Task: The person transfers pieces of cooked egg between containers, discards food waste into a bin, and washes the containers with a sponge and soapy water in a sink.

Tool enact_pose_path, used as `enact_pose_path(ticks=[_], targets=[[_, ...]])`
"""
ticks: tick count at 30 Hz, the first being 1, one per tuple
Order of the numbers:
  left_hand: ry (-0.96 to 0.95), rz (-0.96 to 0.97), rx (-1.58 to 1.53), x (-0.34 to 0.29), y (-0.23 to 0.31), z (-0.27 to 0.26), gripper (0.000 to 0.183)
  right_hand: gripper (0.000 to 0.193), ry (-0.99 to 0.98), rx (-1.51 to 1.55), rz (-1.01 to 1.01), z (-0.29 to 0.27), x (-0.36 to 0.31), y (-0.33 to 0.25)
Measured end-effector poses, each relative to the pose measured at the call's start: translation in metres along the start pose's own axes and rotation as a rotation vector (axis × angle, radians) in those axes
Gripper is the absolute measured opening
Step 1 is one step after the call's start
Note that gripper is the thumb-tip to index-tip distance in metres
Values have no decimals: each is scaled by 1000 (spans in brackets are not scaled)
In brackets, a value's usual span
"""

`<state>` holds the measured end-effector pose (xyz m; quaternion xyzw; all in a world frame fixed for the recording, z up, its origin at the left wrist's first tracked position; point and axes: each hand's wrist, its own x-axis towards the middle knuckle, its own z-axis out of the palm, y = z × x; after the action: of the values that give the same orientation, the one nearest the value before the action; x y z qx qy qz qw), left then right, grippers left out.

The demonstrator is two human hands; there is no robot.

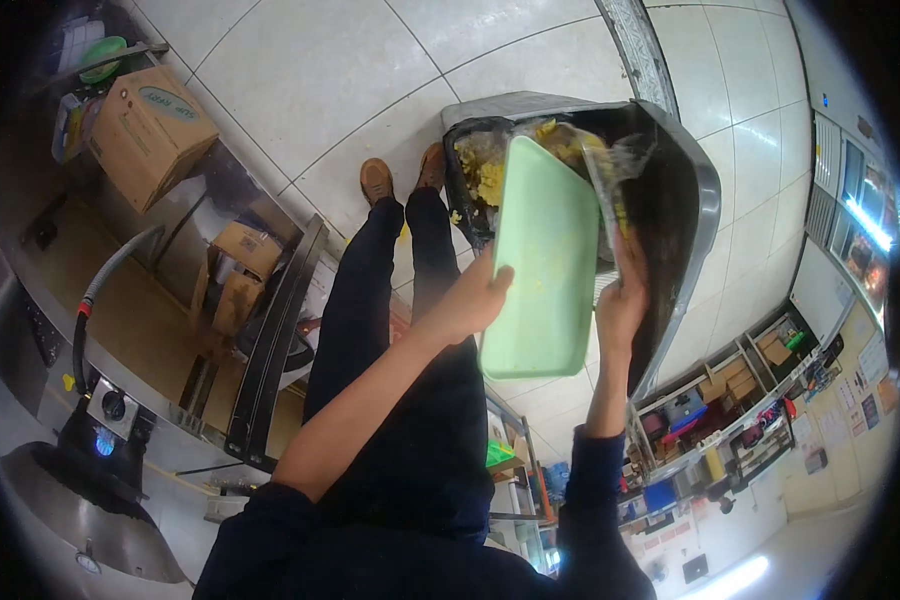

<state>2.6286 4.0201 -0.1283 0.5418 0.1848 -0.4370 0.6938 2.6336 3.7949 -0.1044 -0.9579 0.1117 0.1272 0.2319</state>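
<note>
My left hand (pixel 467 300) grips the near left edge of a pale green tray (pixel 545 270), thumb over the rim. The tray is tilted over an open grey bin (pixel 510 103), and small yellow specks cling to its inside. Beside the tray's right edge, my right hand (pixel 622 300) is closed on a thin, see-through piece (pixel 602 185) that looks like plastic and has yellow bits on it. Its exact kind I cannot make out. Yellow food scraps (pixel 490 183) and crumpled clear plastic lie in the bin's black liner, partly hidden by the tray.
On the left runs a metal counter (pixel 30 245) with a hose (pixel 120 270). Cardboard boxes (pixel 150 130) stand along that side. My shoes (pixel 377 180) are on the tiled floor (pixel 320 70), left of the bin. Stocked shelves (pixel 710 400) stand at the lower right.
</note>
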Motion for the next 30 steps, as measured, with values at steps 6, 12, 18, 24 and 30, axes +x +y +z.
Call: enact_pose_path(ticks=[6,12,18,24,30], targets=[[53,-50,9,9,-17,13,45,85,177,-132,-9,4,-3,-5],[-11,-161,-131,16,-10,20,49,81,171,-124,-56,8,-4,10],[40,-144,16,7,-23,13,47,70,367,-94,-26,-2,-13,19],[20,-197,131,-24,-19,-1,47,62,359,-27,22,-1,-16,36],[-140,-78,105,-24,5,1,50,63,375,47,123,1,-20,38]])
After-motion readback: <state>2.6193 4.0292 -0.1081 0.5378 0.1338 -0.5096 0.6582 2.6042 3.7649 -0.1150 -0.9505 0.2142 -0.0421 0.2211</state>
